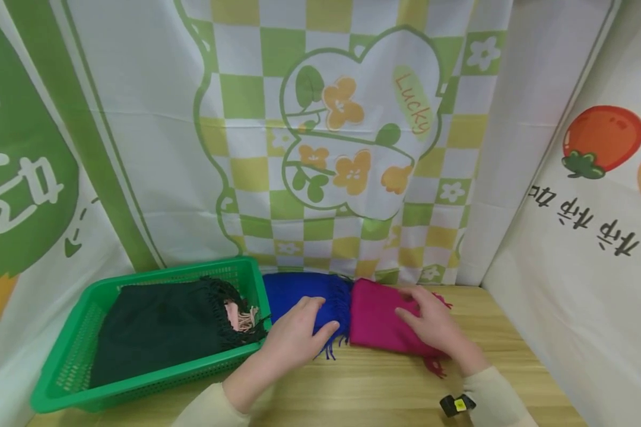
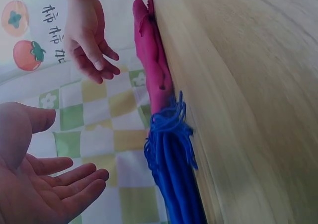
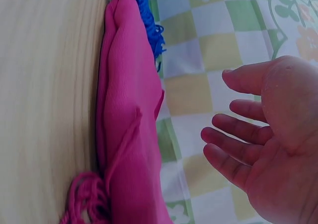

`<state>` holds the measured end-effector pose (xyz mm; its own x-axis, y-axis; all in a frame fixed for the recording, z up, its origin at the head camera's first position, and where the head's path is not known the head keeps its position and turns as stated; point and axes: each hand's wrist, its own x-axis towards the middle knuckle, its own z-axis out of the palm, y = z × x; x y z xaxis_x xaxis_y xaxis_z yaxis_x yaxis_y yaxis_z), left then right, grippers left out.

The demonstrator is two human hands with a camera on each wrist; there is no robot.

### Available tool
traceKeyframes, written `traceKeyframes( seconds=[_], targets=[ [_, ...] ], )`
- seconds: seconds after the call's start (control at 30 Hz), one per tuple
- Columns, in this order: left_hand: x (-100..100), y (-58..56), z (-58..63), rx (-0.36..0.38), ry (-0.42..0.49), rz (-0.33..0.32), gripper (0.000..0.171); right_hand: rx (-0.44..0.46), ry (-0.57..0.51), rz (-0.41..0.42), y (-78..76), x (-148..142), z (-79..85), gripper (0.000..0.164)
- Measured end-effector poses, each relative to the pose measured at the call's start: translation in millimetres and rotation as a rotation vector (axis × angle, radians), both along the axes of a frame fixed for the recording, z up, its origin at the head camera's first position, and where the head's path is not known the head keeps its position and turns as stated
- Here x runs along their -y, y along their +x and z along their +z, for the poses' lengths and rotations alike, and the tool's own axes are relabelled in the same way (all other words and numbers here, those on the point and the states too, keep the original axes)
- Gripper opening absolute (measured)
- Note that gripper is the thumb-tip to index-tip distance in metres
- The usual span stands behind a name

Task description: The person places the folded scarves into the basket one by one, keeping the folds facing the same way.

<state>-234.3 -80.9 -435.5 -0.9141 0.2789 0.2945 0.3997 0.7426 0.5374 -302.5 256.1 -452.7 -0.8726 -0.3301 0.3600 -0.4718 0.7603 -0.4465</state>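
A folded blue scarf with fringed ends lies on the table just right of the green basket. Beside it on the right lies a folded magenta scarf, its tassels showing at the right end. My left hand hovers over the blue scarf, fingers relaxed and holding nothing; the left wrist view shows a gap between the hand and the blue scarf. Above the magenta scarf hangs my right hand, its fingers loosely spread, apart from the cloth.
The green plastic basket stands at the left, holding a folded black scarf and a bit of pink fringed cloth. Behind the wooden table hangs a checkered curtain. A black strap with a yellow tag is at the right wrist.
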Motion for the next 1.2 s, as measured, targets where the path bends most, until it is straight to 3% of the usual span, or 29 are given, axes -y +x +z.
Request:
traceKeyframes(
  seconds=[0.27,0.63,0.9,1.2],
  targets=[
    [-19,-11.2,-5.8,0.058,0.027,-0.011,0.063,-0.002,0.003,-0.016,-0.5,-21,-6.8,0.044],
    [-42,-29.3,-10.1,0.146,0.067,-0.007,0.062,0.025,0.018,-0.07,4.0,-47,-3.1,0.05],
    [-48,-38.1,-17.3,0.171,0.062,-0.012,0.061,0.052,0.039,-0.107,-0.2,-56,-9.0,0.05],
    [-55,-45.6,-14.6,0.164,0.055,-0.027,0.06,0.14,0.066,-0.146,-1.4,-61,-9.4,0.059]
  ],
)
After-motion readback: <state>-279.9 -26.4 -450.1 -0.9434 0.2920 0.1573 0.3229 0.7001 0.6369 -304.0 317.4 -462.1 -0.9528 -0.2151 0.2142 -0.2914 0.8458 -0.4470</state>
